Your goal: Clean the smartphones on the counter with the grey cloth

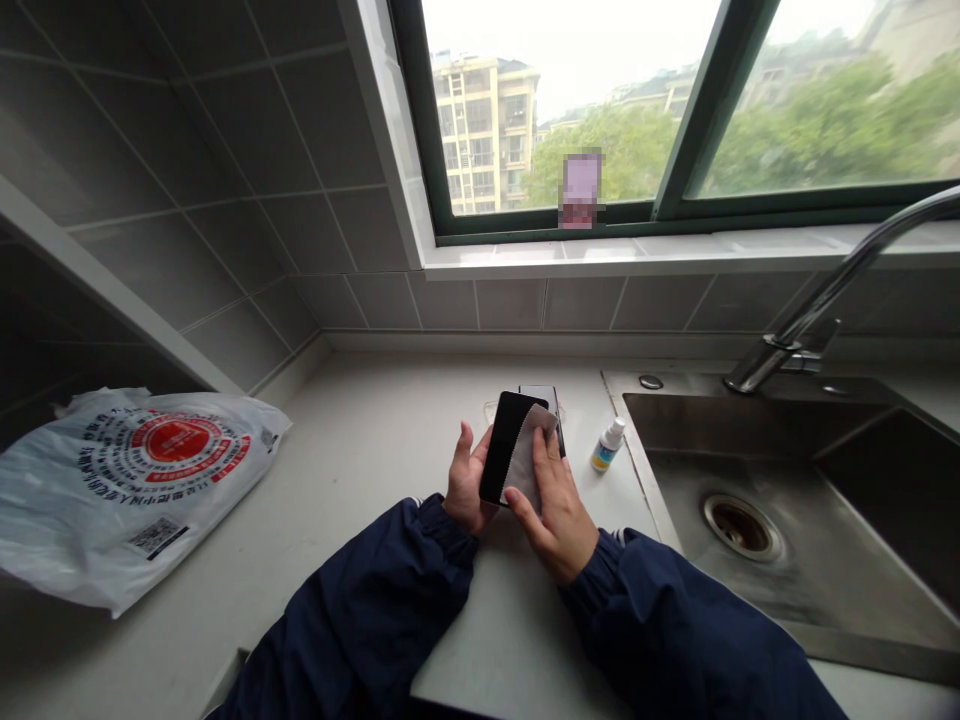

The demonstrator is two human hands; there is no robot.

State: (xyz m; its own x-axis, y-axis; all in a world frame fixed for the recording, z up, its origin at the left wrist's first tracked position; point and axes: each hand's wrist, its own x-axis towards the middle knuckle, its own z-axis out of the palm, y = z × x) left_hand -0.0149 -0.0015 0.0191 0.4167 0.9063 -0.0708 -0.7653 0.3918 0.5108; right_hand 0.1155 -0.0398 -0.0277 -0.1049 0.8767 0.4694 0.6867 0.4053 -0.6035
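Note:
A black smartphone (501, 440) rests tilted in my left hand (470, 478), which grips it from beneath and along its left edge, thumb raised. My right hand (553, 500) presses a grey cleaning cloth (525, 462) with zigzag edges flat against the right part of the phone's dark face. Behind the phone, another flat, dark-edged device (541, 393) lies on the counter, mostly covered from view. To the right of my right hand stands a small white spray bottle (609, 444) with a blue and yellow label.
A stainless steel sink (660, 500) with a chrome faucet (780, 340) lies to the right. On the left, a white plastic bag (150, 490) with red and black print sits on the pale counter (360, 430). A tiled wall and window stand behind.

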